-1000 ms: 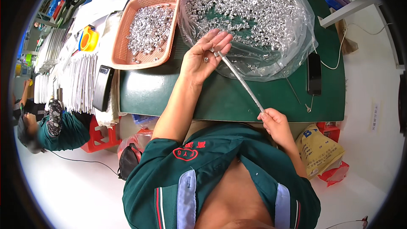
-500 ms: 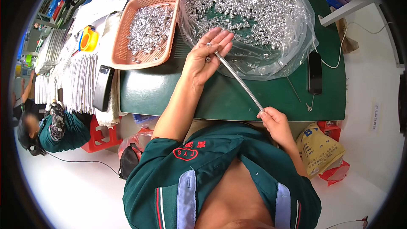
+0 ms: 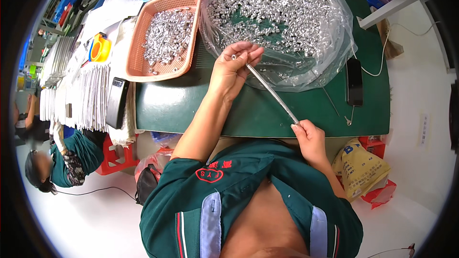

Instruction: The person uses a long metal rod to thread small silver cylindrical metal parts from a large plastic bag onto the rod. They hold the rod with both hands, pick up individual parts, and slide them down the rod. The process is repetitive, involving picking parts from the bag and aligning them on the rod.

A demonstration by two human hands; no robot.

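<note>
A thin metal rod (image 3: 270, 91) runs slantwise over the green table (image 3: 191, 107). My right hand (image 3: 308, 136) grips its near end by the table's front edge. My left hand (image 3: 234, 69) is at the rod's far tip, fingers pinched around a small silver piece (image 3: 234, 58) there. Just beyond lies a clear plastic bag (image 3: 282, 28) spread open and heaped with several small silver metal pieces. An orange basket (image 3: 165, 36) to the left holds more of the same pieces.
A black phone (image 3: 354, 81) with a white cable lies at the right of the table. Stacks of white sheets (image 3: 71, 98) and a yellow tape dispenser (image 3: 99, 48) sit at left. Another person (image 3: 57, 162) sits low left. A yellow sack (image 3: 361, 169) stands under the table's right end.
My left hand has closed its fingers more tightly at the rod's far tip. The rod and my right hand have stayed in about the same place.
</note>
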